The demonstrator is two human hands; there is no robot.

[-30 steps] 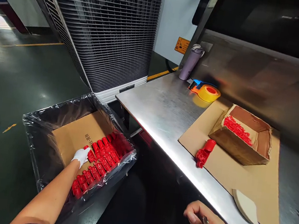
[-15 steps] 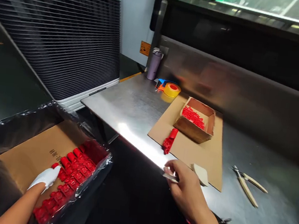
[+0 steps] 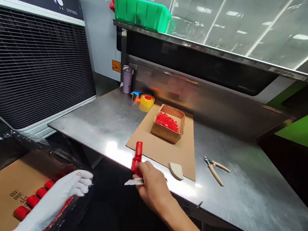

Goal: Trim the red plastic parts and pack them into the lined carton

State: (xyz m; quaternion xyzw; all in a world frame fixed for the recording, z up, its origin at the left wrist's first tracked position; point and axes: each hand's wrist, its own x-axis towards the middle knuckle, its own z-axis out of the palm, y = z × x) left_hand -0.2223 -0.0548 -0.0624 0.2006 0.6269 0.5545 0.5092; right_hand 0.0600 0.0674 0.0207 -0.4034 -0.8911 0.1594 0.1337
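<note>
My right hand [image 3: 153, 183] is closed around a small knife [image 3: 134, 181], its pale pointed blade sticking out to the left. The thumb and fingers of that hand also grip the lower end of a red plastic part [image 3: 137, 158]. The part has a tubular upper end and stands over the table's front edge. My left hand [image 3: 74, 184], in a white glove, is raised over the lined box's right side with fingers outstretched and nothing visible in it. Below it, several similar red parts [image 3: 33, 200] lie in a row, partly hidden by the glove and forearm.
On the metal table [image 3: 91, 122] lies a cardboard sheet [image 3: 150, 145] bearing a small carton [image 3: 165, 133] of red pieces and a cream-coloured block [image 3: 176, 170]. Pliers [image 3: 214, 170] lie to the right. A tape dispenser [image 3: 146, 99] and purple bottle [image 3: 127, 80] stand behind.
My left hand has risen from the red parts in the box and moved right. My right hand, with the knife, has reached the red part and taken hold of it. The view has turned right.
</note>
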